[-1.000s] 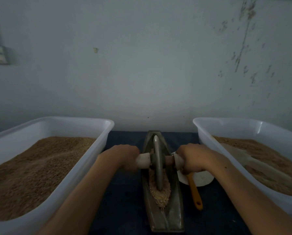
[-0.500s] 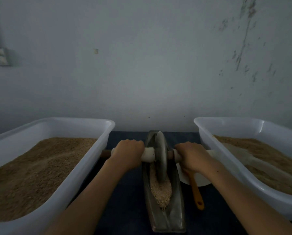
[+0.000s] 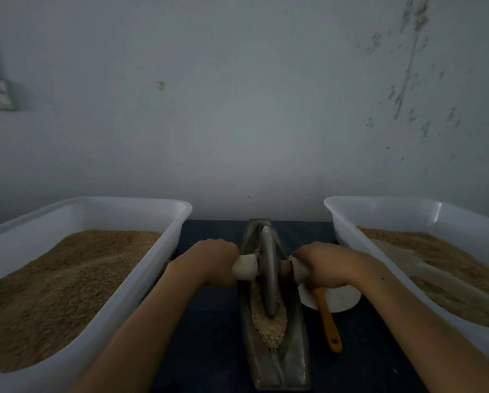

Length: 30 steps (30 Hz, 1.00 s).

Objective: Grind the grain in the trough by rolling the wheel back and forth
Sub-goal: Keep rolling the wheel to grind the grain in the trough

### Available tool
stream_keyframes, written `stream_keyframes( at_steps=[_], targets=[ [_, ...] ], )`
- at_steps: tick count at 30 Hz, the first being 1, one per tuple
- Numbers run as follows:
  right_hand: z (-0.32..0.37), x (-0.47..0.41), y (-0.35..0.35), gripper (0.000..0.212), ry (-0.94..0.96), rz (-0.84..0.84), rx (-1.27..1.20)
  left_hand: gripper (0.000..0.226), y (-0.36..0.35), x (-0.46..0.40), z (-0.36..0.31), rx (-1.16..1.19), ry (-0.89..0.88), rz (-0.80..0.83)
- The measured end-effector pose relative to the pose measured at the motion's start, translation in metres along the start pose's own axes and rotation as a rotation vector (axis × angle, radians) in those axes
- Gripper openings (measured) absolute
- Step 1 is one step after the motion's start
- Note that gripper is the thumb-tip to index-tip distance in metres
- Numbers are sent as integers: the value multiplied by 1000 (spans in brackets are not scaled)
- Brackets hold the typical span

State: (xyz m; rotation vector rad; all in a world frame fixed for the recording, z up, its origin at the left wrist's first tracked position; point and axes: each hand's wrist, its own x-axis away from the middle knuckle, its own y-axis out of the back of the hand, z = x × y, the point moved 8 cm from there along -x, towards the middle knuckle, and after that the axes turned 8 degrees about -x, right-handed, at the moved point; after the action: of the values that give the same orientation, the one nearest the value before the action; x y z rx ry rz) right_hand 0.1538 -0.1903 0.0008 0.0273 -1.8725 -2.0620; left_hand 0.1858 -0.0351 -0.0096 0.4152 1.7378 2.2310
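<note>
A narrow grey metal trough [image 3: 295,367] lies lengthwise on the dark table between two tubs. Pale crushed grain [image 3: 271,330] sits in its groove. A grey metal wheel [image 3: 267,270] stands upright on edge in the groove, over the grain. Its axle runs left and right and carries whitish handle sleeves [image 3: 244,268]. My left hand [image 3: 212,262] grips the left handle with the fingers curled round it. On the other side my right hand [image 3: 325,266] grips the right handle the same way. The handle ends are hidden under my hands.
White plastic tubs of brown grain flank the trough, one on the left [image 3: 178,219] and one on the right [image 3: 342,228]. A small white dish [image 3: 339,302] with an orange-handled tool [image 3: 329,321] lies just right of the trough. A bare wall stands close behind.
The wheel rolled away from me half a second ago and has come back toward me since. Both hands kept their grip on the handles throughout.
</note>
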Motion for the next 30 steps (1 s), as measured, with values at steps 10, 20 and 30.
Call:
stream_keyframes(
  at_steps=[10, 20, 30],
  targets=[
    [-2, -8, 6, 24, 21, -201, -11, 33, 6, -3, 3, -29, 71, -191],
    [-10, 2, -3, 31, -57, 61, -33, 45, -9, 2, 18, 62, 14, 117],
    [-8, -5, 9, 16, -35, -176, 25, 43, 1, 1, 21, -31, 172, -120]
  ],
)
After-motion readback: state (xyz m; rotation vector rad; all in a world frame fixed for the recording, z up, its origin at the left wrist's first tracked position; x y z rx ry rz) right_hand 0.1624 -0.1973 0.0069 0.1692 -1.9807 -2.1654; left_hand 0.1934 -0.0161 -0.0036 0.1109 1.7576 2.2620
